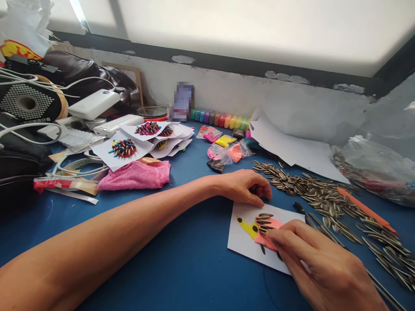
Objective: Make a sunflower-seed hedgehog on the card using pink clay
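Note:
A white paper card [238,239] lies on the blue table, bearing a hedgehog-like clay figure with a yellow snout [247,228] and a pink clay body [275,223]. Several striped sunflower seeds [266,215] stick out of the pink clay. My right hand [324,263] pinches at the body's front, its thumb and index fingertips together on a seed mostly hidden by them. At the card's top edge rests my left hand [244,185], loosely curled with thumb and fingers apart, the thumb tip by the paper. I see nothing held in it.
Loose sunflower seeds [301,188] spread along the right, with an orange stick-like tool [366,209] among them. Bagged clay [225,141], clay jars [222,120] and paper sheets [298,147] lie behind. Finished seed cards [113,160], a pink cloth [136,176] and cables sit left.

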A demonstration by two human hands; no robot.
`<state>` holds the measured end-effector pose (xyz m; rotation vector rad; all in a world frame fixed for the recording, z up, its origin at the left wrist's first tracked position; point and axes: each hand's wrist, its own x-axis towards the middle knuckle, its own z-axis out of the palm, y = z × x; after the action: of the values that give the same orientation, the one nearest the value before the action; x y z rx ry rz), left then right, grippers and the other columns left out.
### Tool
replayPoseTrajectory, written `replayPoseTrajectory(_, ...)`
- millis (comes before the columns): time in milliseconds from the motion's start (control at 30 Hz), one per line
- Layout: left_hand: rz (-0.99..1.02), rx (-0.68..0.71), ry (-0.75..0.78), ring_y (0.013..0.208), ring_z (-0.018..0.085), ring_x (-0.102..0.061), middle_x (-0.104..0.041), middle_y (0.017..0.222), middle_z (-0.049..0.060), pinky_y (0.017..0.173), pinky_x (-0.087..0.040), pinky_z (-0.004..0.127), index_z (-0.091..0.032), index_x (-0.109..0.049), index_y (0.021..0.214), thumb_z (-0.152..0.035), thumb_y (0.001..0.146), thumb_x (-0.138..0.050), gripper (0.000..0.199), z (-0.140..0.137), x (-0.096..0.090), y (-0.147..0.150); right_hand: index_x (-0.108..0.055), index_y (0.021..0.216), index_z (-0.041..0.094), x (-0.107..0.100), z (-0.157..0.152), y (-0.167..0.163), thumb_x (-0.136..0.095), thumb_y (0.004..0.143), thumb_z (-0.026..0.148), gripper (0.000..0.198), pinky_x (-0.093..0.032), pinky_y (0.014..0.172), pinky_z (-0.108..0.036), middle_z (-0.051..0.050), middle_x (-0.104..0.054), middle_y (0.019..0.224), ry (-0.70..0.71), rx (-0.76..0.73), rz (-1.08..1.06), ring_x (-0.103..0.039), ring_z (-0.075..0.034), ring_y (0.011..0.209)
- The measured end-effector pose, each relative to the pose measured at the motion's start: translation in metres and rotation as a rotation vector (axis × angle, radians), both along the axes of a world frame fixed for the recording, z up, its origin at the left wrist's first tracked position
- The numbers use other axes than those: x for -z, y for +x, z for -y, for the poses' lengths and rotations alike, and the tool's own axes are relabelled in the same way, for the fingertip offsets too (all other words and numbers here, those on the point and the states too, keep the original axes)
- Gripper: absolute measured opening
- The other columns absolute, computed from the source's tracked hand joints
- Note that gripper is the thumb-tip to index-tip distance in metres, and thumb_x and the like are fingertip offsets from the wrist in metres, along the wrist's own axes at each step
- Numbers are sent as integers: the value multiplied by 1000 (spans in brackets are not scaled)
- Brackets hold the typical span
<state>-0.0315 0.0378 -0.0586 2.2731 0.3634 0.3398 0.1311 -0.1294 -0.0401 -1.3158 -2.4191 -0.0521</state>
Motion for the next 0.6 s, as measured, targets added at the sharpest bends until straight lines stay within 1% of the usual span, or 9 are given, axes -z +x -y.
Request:
replayPoseTrajectory(100, -1, 2, 4, 86, 14, -55, -61, 89, 2, 76, -45, 25, -14, -68, 100, -19, 80, -68, 21, 0, 0, 0, -66, 98, 23, 1, 0, 1, -48, 97, 21, 19, -51, 62, -20, -2, -66, 83, 2, 10, 28, -67, -12, 71)
replayPoseTrajectory(233, 10, 12, 11, 85, 14, -55, -61, 89, 3, 76, -45, 25, -13, -68, 101, -20, 79, -68, 22, -1, 0, 1, -65, 99, 23, 2, 0, 2, -48, 96, 18, 18, -51, 66, -19, -2, -64, 84, -1, 1, 55, -66, -11, 74)
replayPoseTrajectory(367, 7, 19, 5, 84, 14, -55, -61, 89, 3, 75, -45, 25, -11, -68, 102, -19, 80, -67, 24, 0, 0, 1, -64, 96, 23, 5, 0, 3, -48, 96, 17, 17, -50, 65, -20, -2, -63, 83, -4, 1, 71, -65, -11, 73)
replayPoseTrajectory(467, 2, 20, 2, 85, 14, -55, -60, 89, 4, 76, -44, 25, -10, -67, 103, -19, 80, -67, 24, 0, 0, 1, -64, 98, 23, 6, 0, 4, -47, 97, 18, 18, -50, 64, -21, -2, -64, 84, -7, 8, 93, -66, -12, 73)
replayPoseTrajectory(533, 3, 19, 6, 85, 14, -55, -60, 89, 4, 77, -44, 25, -10, -67, 103, -19, 81, -67, 24, 0, 0, 1, -64, 101, 24, 4, 2, 5, -48, 97, 20, 17, -49, 62, -21, -2, -66, 87, 15, 5, 99, -67, -13, 74)
replayPoseTrajectory(600, 3, 19, 8, 85, 14, -55, -60, 89, 4, 76, -44, 25, -10, -67, 103, -19, 81, -67, 24, 0, 0, 1, -64, 101, 24, 1, 3, 7, -50, 96, 23, 15, -48, 61, -22, -2, -68, 88, 74, 4, 84, -67, -13, 73)
